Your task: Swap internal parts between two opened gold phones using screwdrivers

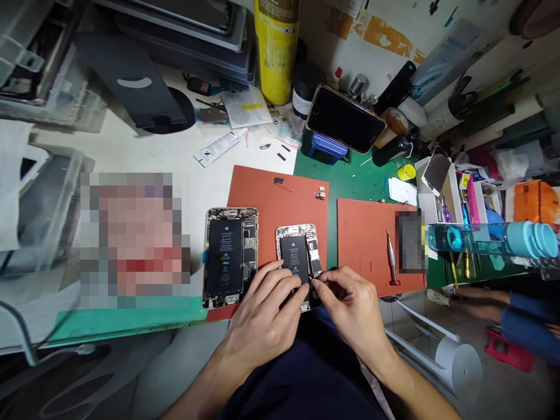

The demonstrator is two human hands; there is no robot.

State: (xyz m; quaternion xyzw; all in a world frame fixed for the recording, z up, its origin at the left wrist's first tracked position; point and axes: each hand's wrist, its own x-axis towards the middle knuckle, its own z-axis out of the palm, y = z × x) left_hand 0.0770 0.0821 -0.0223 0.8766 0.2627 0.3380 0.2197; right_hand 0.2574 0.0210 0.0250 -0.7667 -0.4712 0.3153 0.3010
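A smaller opened phone [294, 248] with a black battery lies in front of me on a red-brown mat. My left hand [269, 303] is bent over its left side and lower part, fingers gripping it and covering much of the battery's lower half. Along the phone's right side a narrow logic board [313, 254] sits slightly tilted. Thumb and forefinger of my right hand [352, 297] are pinched at the board's lower end; the exact contact is partly hidden. Just left of my left hand lies a larger opened phone [225, 256], its battery and inner parts exposed.
A screwdriver [392, 259] lies on a second mat [361, 245] at right. Behind stand a phone on a blue stand [326, 147] and a yellow can [275, 52]. Small parts [321, 192] lie on the near mat. A blue bottle [490, 239] is far right. A person's legs show beyond.
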